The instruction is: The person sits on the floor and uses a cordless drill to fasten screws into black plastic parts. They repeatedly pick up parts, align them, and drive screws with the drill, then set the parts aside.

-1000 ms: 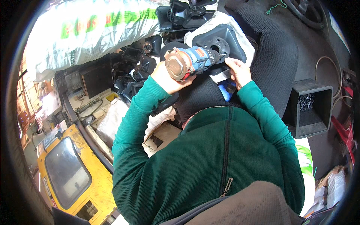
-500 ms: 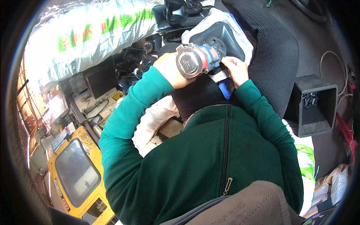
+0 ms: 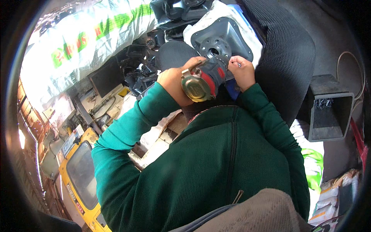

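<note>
My left hand (image 3: 172, 83) is wrapped round a grey and red industrial socket with a round, hinged metal lid (image 3: 196, 88), held above my lap. Close by on the right, my right hand (image 3: 243, 73) is closed, thumb and finger pinched on something tiny and shiny, too small to name. Just beyond both hands, a black flanged housing (image 3: 235, 34) with a round holed opening lies on a white cloth (image 3: 253, 48) over my lap. The socket's far end reaches close to that opening; whether they touch, I cannot tell.
At my right stands a grey box-shaped container (image 3: 328, 133) holding small dark fasteners. More black housings (image 3: 177, 11) lie at the far side, and dark parts (image 3: 141, 69) are heaped left of my knee. A large white-green sack (image 3: 89, 42) and a yellow machine panel (image 3: 83, 174) are at left.
The socket has come toward me and tilted, with my left hand on it, uncovering the housing's round opening. My right hand's fingers have drawn into a tighter pinch.
</note>
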`<state>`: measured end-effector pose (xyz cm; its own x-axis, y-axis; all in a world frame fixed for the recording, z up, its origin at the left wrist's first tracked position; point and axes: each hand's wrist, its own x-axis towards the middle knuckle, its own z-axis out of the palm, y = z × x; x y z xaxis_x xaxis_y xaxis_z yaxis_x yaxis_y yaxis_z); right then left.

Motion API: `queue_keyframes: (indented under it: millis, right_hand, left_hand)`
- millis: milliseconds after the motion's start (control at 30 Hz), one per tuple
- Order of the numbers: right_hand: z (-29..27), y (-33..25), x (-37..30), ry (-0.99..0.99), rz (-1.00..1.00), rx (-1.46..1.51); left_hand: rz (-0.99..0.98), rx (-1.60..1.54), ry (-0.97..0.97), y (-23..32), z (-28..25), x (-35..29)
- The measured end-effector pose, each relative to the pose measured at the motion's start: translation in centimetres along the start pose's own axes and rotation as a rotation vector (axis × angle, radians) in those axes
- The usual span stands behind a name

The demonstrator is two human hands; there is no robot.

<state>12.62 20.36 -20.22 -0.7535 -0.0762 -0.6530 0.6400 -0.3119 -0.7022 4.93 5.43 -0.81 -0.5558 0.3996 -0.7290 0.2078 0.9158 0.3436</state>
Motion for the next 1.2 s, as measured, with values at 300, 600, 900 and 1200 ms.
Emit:
queue_keyframes:
  millis: [300,600,900,1200]
  right_hand:
    - [0.4,2.0,1.2,0.079,-0.156,-0.119]
    - [-3.4,-2.1,-4.8,-0.455,0.195,0.650]
    - [-1.7,-2.6,-5.8,-0.614,0.243,0.671]
    - [-1.6,-2.0,-5.5,-0.525,0.217,0.744]
  left_hand:
    - [0.042,0.225,0.231,-0.8,3.7,-2.2]
    - [0.174,-0.267,0.558,-0.7,8.9,-10.4]
    - [0.101,-0.175,0.547,-1.0,10.3,-12.1]
    - [-0.041,-0.059,0.435,-0.3,10.6,-11.9]
